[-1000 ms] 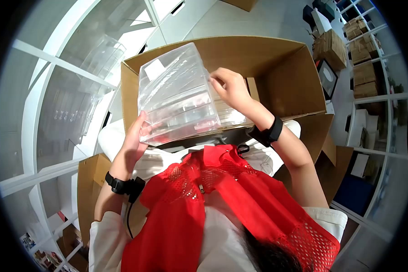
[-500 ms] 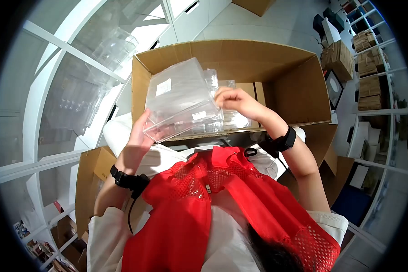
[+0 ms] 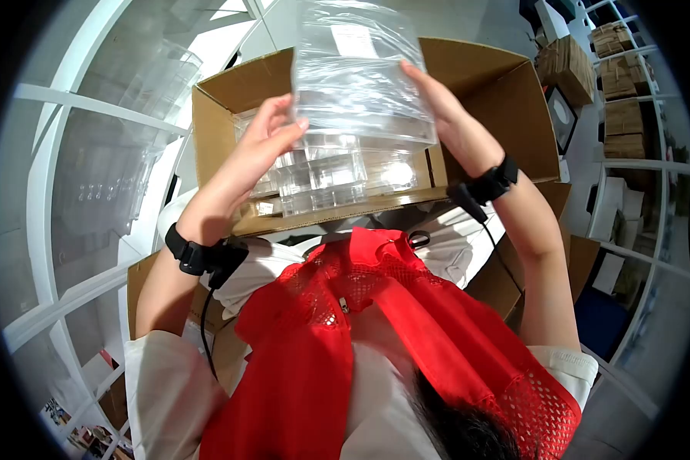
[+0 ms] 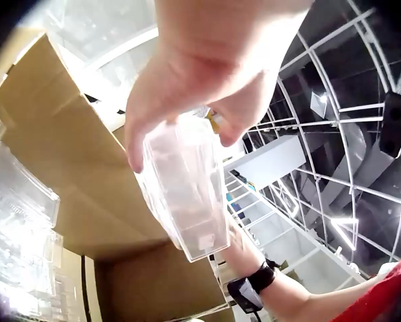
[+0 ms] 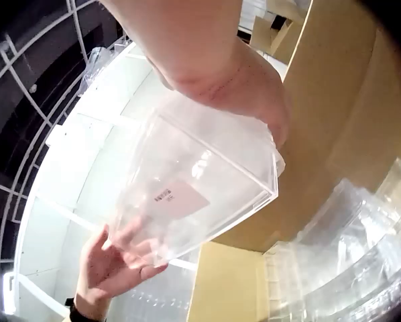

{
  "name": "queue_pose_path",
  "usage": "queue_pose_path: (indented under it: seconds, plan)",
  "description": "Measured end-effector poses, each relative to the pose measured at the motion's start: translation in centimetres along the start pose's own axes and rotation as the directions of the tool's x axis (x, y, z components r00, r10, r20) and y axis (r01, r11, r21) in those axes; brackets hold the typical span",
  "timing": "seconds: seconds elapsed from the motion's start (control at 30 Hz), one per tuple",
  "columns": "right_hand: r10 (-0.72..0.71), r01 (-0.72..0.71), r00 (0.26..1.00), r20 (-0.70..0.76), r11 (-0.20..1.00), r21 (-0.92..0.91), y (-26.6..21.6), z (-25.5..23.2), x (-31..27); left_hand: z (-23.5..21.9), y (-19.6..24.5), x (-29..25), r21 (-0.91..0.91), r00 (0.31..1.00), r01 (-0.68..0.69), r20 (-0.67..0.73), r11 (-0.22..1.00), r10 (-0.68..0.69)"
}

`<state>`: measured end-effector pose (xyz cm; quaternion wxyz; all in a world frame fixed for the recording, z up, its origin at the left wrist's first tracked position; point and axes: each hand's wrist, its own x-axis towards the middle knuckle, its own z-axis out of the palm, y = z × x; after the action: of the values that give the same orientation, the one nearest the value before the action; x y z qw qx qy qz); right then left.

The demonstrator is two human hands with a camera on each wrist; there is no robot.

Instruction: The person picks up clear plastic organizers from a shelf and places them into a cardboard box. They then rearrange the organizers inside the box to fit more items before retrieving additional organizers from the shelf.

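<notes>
A clear plastic box in thin wrap with a white label [image 3: 360, 84] is held up over the cardboard carton [image 3: 483, 146]. At its left side the left hand [image 3: 264, 146] grips the edge, thumb on the near side; the left wrist view shows fingers and thumb of that hand [image 4: 200, 87] around the clear box [image 4: 187, 188]. The right hand [image 3: 452, 115] holds the opposite side; in the right wrist view the right hand [image 5: 234, 87] curls over the edge of the box [image 5: 207, 168]. Below, more clear containers [image 3: 322, 176] lie inside the carton.
White-framed glass cabinets [image 3: 100, 169] stand at the left. Shelves with brown paper stacks [image 3: 625, 130] run along the right, with a wooden-looking bundle [image 3: 566, 70] beside them. Another open carton [image 3: 583, 268] sits at the lower right, near the person's legs.
The clear box has risen and moved forward and to the right, uncovering containers in the carton. The left hand has moved up with it, and the right hand now holds its right side.
</notes>
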<state>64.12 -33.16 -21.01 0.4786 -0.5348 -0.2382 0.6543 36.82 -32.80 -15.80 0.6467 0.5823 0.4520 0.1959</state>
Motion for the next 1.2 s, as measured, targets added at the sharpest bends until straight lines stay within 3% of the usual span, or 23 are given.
queue_pose_path:
  seconds: [0.1,0.13,0.23,0.3,0.37,0.43,0.47,0.5,0.57,0.6,0.67,0.73,0.83,0.87,0.97,1.0,1.1,1.13,1.2]
  plan:
    - [0.11,-0.114,0.992,-0.055,0.99,-0.079,-0.2,-5.9,0.7,-2.0,-0.8,0.1,-0.037,0.933,0.102,0.351,0.994,-0.082]
    - [0.081,-0.096,0.989,-0.121,0.988,-0.119,0.6,-7.9,0.9,-2.8,-1.2,-0.1,-0.013,0.932,0.133,0.343,0.991,-0.121]
    - [0.069,-0.167,0.967,-0.245,0.9,-0.402,2.3,-11.6,0.9,-6.3,-3.0,-0.3,0.037,0.963,0.099,0.248,0.994,-0.105]
    - [0.124,-0.281,0.937,-0.326,0.821,-0.497,4.0,-13.4,2.5,-8.8,-3.6,-0.1,0.229,0.995,0.08,0.045,0.97,-0.092]
    - [0.165,-0.372,0.908,-0.386,0.74,-0.56,6.4,-15.1,4.6,-13.1,-6.6,0.6,0.398,0.983,0.074,-0.181,0.914,-0.001]
    - [0.185,-0.43,0.886,-0.426,0.674,-0.601,9.4,-17.1,7.4,-14.7,-6.7,0.9,0.628,0.909,0.087,-0.367,0.773,0.196]
    - [0.129,-0.358,0.917,-0.377,0.682,-0.638,11.3,-18.1,8.7,-16.3,-7.9,1.2,0.81,0.885,0.14,-0.36,0.569,0.295]
    - [0.072,-0.284,0.943,-0.326,0.686,-0.67,13.2,-19.0,10.0,-16.8,-8.8,1.5,0.843,0.879,0.171,-0.364,0.509,0.308]
    - [0.103,-0.293,0.945,-0.311,0.69,-0.662,15.4,-20.0,12.4,-17.5,-10.4,2.0,0.898,0.869,0.227,-0.361,0.378,0.337]
    - [0.124,-0.302,0.944,-0.305,0.693,-0.654,16.8,-20.5,13.5,-17.9,-10.9,2.2,0.871,0.929,0.269,-0.347,0.412,0.126]
    - [0.186,-0.314,0.947,-0.261,0.7,-0.641,23.7,-24.2,17.5,-18.1,-12.7,2.5,0.809,0.982,0.164,-0.19,0.564,-0.014]
    - [0.207,-0.289,0.956,-0.208,0.793,-0.536,25.2,-24.0,18.0,-16.6,-12.2,3.3,0.706,0.995,0.099,-0.048,0.702,-0.092]
    - [0.231,-0.272,0.961,-0.15,0.88,-0.389,26.0,-24.0,18.5,-16.1,-11.2,3.7,0.662,0.973,0.224,-0.106,0.715,-0.207]
    - [0.249,-0.281,0.959,-0.134,0.891,-0.355,26.1,-24.0,18.9,-16.0,-11.2,3.9,0.723,0.974,0.215,-0.116,0.656,-0.192]
    - [0.31,-0.336,0.941,-0.135,0.902,-0.272,26.8,-24.0,20.2,-16.3,-11.3,3.7,0.689,0.943,0.309,-0.133,0.655,-0.305]
    - [0.334,-0.361,0.931,-0.145,0.9,-0.245,27.3,-23.9,20.4,-16.1,-11.1,3.9,0.72,0.952,0.275,-0.113,0.637,-0.284]
    - [0.314,-0.339,0.919,-0.238,0.938,-0.073,29.3,-23.2,20.1,-16.1,-10.9,4.2,0.66,0.928,0.337,-0.113,0.671,-0.356]
    - [0.298,-0.343,0.907,-0.298,0.933,-0.111,29.9,-23.0,20.2,-16.0,-11.0,4.3,0.661,0.942,0.295,-0.078,0.69,-0.328]
    - [0.256,-0.356,0.876,-0.409,0.915,-0.188,31.1,-22.8,20.7,-16.9,-11.4,4.0,0.658,0.918,0.337,-0.072,0.673,-0.389]
